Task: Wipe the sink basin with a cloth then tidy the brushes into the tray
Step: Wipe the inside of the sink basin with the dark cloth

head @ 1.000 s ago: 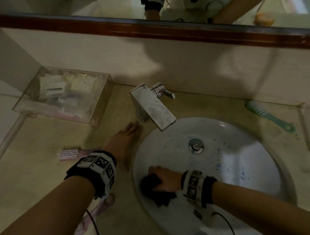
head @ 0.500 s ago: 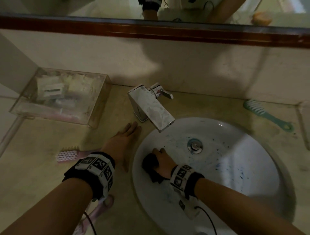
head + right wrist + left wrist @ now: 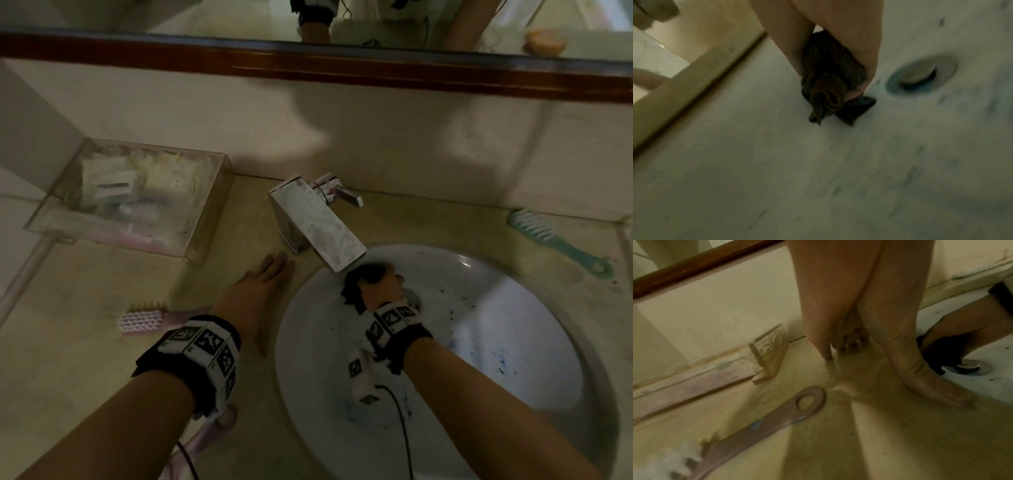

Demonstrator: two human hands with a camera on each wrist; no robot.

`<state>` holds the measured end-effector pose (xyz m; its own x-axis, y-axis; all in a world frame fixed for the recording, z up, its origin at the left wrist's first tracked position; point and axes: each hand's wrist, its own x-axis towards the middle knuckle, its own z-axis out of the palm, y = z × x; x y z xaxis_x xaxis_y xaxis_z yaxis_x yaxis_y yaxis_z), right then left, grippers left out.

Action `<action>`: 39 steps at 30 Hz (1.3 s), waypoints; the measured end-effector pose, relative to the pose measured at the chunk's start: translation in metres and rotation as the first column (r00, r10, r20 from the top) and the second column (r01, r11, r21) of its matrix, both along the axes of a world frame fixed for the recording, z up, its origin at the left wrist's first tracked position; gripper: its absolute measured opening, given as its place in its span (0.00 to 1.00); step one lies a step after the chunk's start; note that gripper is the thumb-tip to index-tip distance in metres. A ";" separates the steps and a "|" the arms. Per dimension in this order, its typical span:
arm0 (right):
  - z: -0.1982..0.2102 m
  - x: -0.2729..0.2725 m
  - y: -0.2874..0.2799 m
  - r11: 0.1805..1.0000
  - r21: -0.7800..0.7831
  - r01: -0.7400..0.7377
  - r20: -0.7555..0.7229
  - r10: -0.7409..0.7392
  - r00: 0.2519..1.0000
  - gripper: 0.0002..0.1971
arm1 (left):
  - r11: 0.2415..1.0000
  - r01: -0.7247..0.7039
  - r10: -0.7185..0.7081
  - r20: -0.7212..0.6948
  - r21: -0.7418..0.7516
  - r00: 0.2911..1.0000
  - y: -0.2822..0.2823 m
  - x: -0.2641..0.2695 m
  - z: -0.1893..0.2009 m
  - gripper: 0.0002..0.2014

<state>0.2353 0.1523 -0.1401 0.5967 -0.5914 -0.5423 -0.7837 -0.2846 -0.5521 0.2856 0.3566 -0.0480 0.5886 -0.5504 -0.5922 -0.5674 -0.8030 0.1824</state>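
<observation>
My right hand (image 3: pixel 380 286) grips a dark bunched cloth (image 3: pixel 368 274) and presses it on the white sink basin (image 3: pixel 479 335) just under the faucet spout, beside the drain (image 3: pixel 920 73). The right wrist view shows the cloth (image 3: pixel 830 78) curled inside the fingers. Blue specks dot the basin's right side. My left hand (image 3: pixel 260 287) lies flat on the beige counter, fingers straight, left of the basin rim. A pink brush (image 3: pixel 140 320) lies left of that wrist, its handle (image 3: pixel 764 421) passing under it. A green brush (image 3: pixel 558 245) lies at the back right. The clear tray (image 3: pixel 205 240) sits at the back left.
A square chrome faucet (image 3: pixel 315 222) overhangs the basin's back edge. The tray holds several small packets. A mirror with a dark wooden ledge (image 3: pixel 376 68) runs along the wall behind. A cable trails from my right wrist band across the basin.
My right hand has swept the cloth from the basin's near left side up toward the back, under the faucet spout. My left hand has stayed flat on the counter.
</observation>
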 end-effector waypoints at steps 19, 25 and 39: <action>0.069 -0.067 -0.010 0.785 0.214 -0.582 0.342 0.498 0.797 0.31 | 0.854 -0.408 0.406 -0.079 -0.322 0.911 -0.034 -0.043 0.021 0.20; 0.093 -0.083 -0.031 0.843 0.136 -0.521 0.467 0.409 0.784 0.31 | 0.611 -0.782 0.478 -0.730 -0.123 0.488 -0.088 -0.065 0.026 0.28; 0.129 -0.175 -0.165 0.735 -0.194 -0.650 -0.210 0.616 0.759 0.25 | 0.961 -0.271 0.277 -0.216 0.055 0.936 -0.122 -0.015 -0.013 0.20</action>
